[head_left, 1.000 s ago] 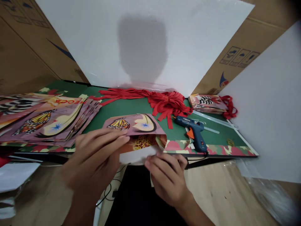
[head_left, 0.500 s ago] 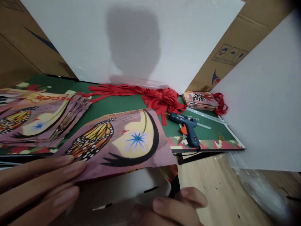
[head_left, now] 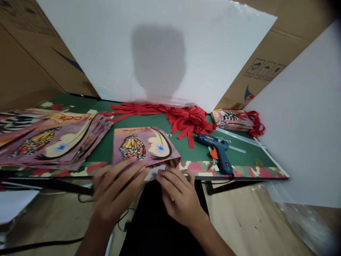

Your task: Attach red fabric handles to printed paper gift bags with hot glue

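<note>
A printed paper bag (head_left: 138, 144) with a monarch butterfly and a pale shape holding a blue flower lies at the front edge of the green table. Its near edge is parted and shows a white inside. My left hand (head_left: 117, 188) grips the bag's near left edge, fingers over the printed face, thumb hidden. At the near right edge my right hand (head_left: 181, 195) is closed, its curled fingertips holding the white inner edge. Beyond the bag, a bundle of red ribbon strips (head_left: 188, 119) lies at the back. A blue glue gun (head_left: 217, 147) with an orange trigger rests to the right.
Stacked printed bags (head_left: 58, 138) cover the table's left side. A smaller pile with red handles (head_left: 231, 120) sits at the back right. Clear glue sticks (head_left: 237, 135) lie near the glue gun. White boards (head_left: 112, 46) and cardboard (head_left: 26, 64) stand around the green table (head_left: 149, 121).
The bag has moved away from the camera, down onto the table edge. Both hands have gone forward with it, and my right hand has come up to its near edge.
</note>
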Demonstrator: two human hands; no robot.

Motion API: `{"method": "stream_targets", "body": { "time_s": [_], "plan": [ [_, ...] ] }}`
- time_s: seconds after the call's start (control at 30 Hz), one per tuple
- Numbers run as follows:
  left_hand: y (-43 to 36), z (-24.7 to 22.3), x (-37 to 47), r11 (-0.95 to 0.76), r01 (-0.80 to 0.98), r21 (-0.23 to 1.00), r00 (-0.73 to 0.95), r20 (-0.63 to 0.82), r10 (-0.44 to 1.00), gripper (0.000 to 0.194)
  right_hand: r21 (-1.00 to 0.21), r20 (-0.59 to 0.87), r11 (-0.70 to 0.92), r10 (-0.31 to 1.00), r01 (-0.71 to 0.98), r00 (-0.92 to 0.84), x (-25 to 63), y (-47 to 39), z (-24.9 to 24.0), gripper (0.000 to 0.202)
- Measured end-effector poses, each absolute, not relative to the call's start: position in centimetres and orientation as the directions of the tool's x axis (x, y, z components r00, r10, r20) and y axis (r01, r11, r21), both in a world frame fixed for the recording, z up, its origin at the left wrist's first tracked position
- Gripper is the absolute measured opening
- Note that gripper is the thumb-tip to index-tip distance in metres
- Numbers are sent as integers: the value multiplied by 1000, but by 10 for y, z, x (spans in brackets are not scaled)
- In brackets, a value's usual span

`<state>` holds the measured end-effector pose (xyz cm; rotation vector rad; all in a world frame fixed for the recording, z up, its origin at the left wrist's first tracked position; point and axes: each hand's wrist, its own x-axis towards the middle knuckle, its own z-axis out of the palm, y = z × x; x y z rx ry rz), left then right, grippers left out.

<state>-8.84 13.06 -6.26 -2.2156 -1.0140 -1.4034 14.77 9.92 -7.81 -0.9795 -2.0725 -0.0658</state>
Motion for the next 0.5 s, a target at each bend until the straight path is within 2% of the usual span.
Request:
{"method": "stream_targets", "body": {
  "time_s": [0.03,0.07,0.17,0.27,0.33,0.4,0.47,0.5],
  "plan": [
    [141,-70,-86,-688,723,-58,354,887,296,23,-273,682,705,622,655,-385,146,107,-83,42],
    [150,-76,-85,-673,729,-129,395,882,258,23,-262,685,726,604,636,-407,146,112,-86,43],
    [160,-91,-87,-620,772,-141,406,860,310,23,-247,768,816,493,523,-408,151,126,-77,43],
    [150,-98,-88,-527,843,-102,320,885,340,29,-329,862,836,456,439,-221,162,158,-46,37],
    [140,-100,-85,-513,853,-90,287,904,318,32,-467,840,760,541,453,-43,166,199,-25,24],
    [132,-101,-80,-574,814,-85,337,875,348,32,-601,746,660,665,451,21,162,253,-10,22],
    [130,-101,-74,-617,785,-64,415,793,446,33,-643,567,543,811,541,-140,147,310,-3,32],
    [130,-101,-71,-608,793,-49,431,749,502,35,-588,451,513,850,625,-272,137,337,-2,37]
  ]
}}
